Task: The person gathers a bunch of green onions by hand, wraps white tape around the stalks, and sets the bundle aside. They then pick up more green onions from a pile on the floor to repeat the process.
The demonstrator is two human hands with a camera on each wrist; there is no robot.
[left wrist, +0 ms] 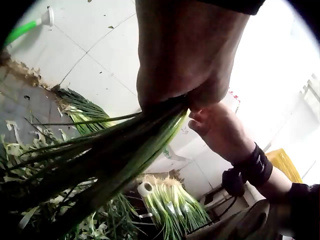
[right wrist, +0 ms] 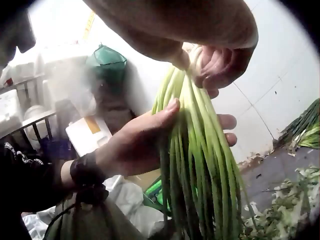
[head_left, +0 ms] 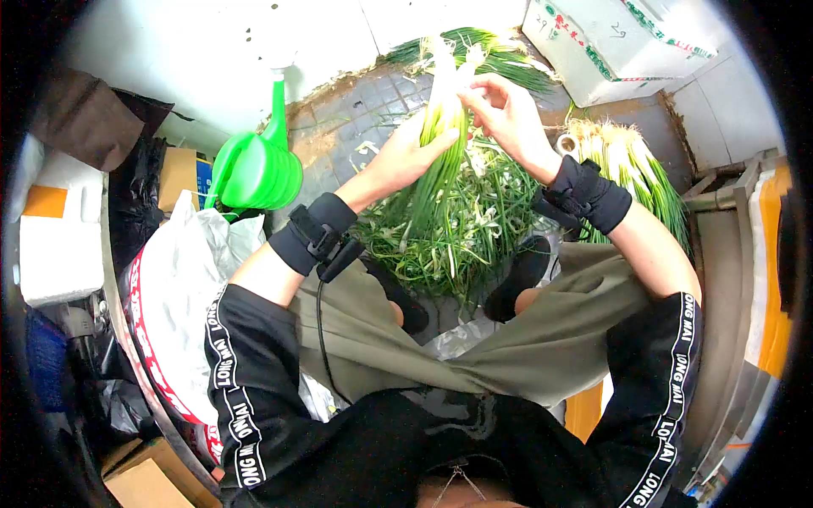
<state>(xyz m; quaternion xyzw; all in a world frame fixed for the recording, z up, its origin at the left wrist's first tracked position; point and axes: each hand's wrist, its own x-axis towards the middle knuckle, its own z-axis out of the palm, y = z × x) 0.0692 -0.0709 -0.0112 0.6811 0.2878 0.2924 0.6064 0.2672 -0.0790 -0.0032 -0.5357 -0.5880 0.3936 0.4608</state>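
A bunch of scallions (head_left: 442, 106) stands upright in my left hand (head_left: 402, 165), white root ends up and green leaves hanging down. In the right wrist view the left thumb lies across the front of the stalks (right wrist: 197, 125), with fingertips showing on the far side. My right hand (head_left: 512, 118) is at the white upper ends, its thumb and curled fingers pinching a scallion there. Below both hands spreads a loose heap of green leaves and pale peelings (head_left: 474, 241) on the floor. The left wrist view shows the leaves (left wrist: 115, 160) trailing darkly from the left hand.
A neat scallion bundle (head_left: 622, 161) lies at the right with a roll of tape (head_left: 567, 144) by its roots. More scallions (head_left: 508, 63) lie along the back wall near a white box (head_left: 610, 46). A green watering can (head_left: 258, 173) and white bag (head_left: 190, 288) stand left.
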